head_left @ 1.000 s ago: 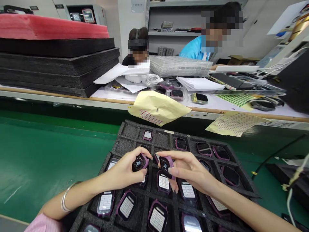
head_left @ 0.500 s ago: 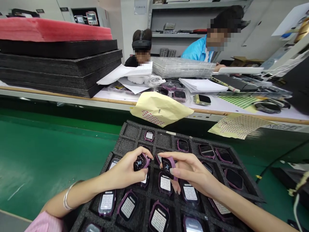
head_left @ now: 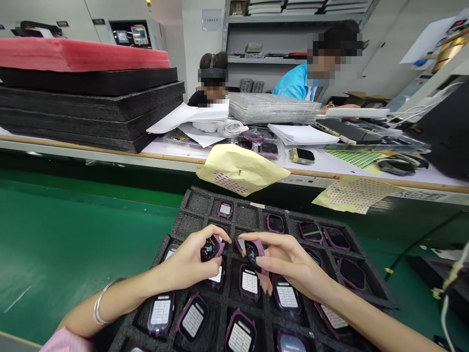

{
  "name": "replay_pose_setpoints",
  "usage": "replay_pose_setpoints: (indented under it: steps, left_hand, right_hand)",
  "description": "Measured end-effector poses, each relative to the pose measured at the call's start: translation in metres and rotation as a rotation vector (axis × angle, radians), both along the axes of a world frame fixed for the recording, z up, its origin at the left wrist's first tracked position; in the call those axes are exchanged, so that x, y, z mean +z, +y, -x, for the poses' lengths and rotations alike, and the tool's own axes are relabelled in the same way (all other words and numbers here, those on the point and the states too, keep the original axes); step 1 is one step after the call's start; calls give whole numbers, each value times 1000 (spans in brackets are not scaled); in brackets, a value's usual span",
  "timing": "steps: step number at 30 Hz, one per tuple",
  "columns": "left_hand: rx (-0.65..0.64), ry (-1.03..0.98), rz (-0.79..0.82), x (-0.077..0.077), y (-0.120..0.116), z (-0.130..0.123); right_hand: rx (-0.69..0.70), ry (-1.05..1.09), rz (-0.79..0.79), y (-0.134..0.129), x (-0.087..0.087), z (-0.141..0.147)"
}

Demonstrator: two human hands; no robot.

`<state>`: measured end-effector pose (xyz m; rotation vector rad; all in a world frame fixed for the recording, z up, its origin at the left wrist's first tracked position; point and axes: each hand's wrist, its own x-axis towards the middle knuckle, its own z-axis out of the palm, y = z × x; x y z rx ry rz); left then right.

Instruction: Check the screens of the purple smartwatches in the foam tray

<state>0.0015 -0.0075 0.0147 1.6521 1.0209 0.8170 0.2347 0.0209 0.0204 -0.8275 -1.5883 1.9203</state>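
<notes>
My left hand (head_left: 194, 254) grips a purple smartwatch case (head_left: 209, 248) between thumb and fingers, its dark screen lit with a small blue figure. In my right hand (head_left: 282, 254) is a second purple watch case (head_left: 253, 254), held tilted by its edges, with a similar blue mark on its screen. Both are held just above a black foam tray (head_left: 245, 213). Several purple watch cases lie in its compartments; one near the front (head_left: 241, 335) shows a white grid on its screen, while one at the right (head_left: 351, 274) has a dark screen.
Beyond the tray runs a workbench (head_left: 146, 155) with stacked black foam (head_left: 91, 110), a pink foam sheet (head_left: 84, 55), papers (head_left: 302, 134) and clear plastic trays (head_left: 271, 107). Yellow sheets (head_left: 240, 171) hang over its edge. Two people are behind the bench. A cable (head_left: 421, 239) hangs at right.
The camera view has shifted slightly, so the bench and background sit a little lower. Both hands keep hold of their watch cases in nearly the same pose.
</notes>
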Motion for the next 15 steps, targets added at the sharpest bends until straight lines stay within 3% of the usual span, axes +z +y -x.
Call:
replay_pose_setpoints:
  steps: [15]
  left_hand:
    - [87, -67, -40, 1, -2, 1]
  right_hand:
    - [-17, 43, 14, -5, 4, -2]
